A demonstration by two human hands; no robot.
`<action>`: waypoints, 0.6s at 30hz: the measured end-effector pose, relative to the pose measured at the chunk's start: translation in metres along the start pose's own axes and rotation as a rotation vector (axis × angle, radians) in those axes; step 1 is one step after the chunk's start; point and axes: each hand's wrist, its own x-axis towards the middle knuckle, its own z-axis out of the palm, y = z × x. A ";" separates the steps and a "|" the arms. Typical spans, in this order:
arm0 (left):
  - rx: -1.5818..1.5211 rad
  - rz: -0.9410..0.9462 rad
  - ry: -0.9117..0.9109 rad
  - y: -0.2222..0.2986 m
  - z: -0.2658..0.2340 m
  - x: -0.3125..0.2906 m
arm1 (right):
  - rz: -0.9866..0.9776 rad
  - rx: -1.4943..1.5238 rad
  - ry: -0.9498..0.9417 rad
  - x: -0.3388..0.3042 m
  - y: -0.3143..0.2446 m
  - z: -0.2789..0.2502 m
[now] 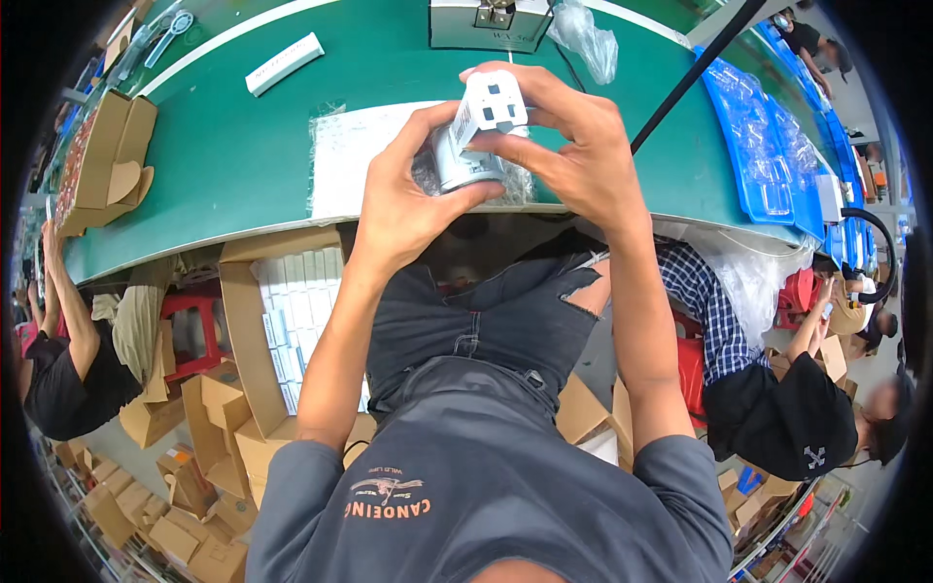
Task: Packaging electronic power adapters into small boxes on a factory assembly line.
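Observation:
My left hand (403, 199) curls its thumb and fingers around a light-grey, rounded cylinder-like piece (465, 170). Just above and touching it, a white block with several square openings in its end (496, 102) is gripped between the thumb and fingers of my right hand (583, 146). Whether the two pieces are joined cannot be told, since fingers cover where they meet. Both are held over the near edge of the green table (233, 155). Beneath my hands lie a white sheet (355, 160) and clear plastic wrapping (324, 165).
A narrow white box (285, 64) lies far left, beyond an open cardboard box (112, 165). At right are a blue tray of clear plastic shells (768, 146) and a slanting black pole (700, 73). A carton of small white boxes (301, 301) stands below; co-workers sit on both sides.

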 end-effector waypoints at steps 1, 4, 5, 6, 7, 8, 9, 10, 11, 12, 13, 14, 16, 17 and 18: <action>0.003 0.000 0.001 0.000 -0.001 -0.001 | 0.008 -0.004 0.000 -0.001 0.000 0.001; -0.026 -0.025 -0.016 0.000 -0.001 -0.002 | -0.063 -0.012 0.046 0.000 0.005 0.003; -0.018 -0.024 -0.013 0.000 -0.002 -0.002 | -0.064 -0.014 0.047 0.000 0.005 0.001; -0.009 -0.023 -0.010 0.001 -0.002 -0.002 | -0.077 -0.041 0.033 0.000 0.005 0.000; -0.009 -0.021 -0.011 0.003 -0.001 -0.002 | -0.089 -0.068 0.020 0.001 0.004 -0.001; 0.001 -0.029 0.005 0.005 -0.001 -0.002 | -0.091 -0.069 0.023 0.001 0.003 -0.001; 0.012 -0.036 0.022 0.006 -0.001 -0.002 | -0.053 -0.021 0.029 0.001 0.002 0.001; 0.015 -0.032 0.020 0.007 -0.001 -0.001 | -0.016 0.026 0.037 0.001 -0.001 0.004; 0.036 -0.030 0.037 0.006 0.000 -0.001 | -0.020 0.026 0.042 0.002 -0.004 0.008; 0.057 -0.025 0.054 0.005 0.000 0.001 | 0.022 -0.016 0.181 0.003 -0.009 0.014; 0.061 -0.016 0.050 0.006 0.001 0.002 | 0.063 -0.056 0.323 0.002 -0.014 0.017; 0.046 -0.064 0.082 0.007 0.003 0.004 | 0.054 -0.058 0.332 -0.005 -0.020 0.015; 0.032 -0.092 0.103 0.007 0.009 0.007 | 0.070 -0.304 0.379 -0.027 -0.038 0.003; 0.086 -0.036 0.145 0.001 0.012 0.006 | 0.023 -0.276 0.249 -0.028 -0.046 0.006; 0.132 0.020 0.176 -0.001 0.016 0.007 | 0.052 -0.324 0.284 -0.030 -0.044 0.021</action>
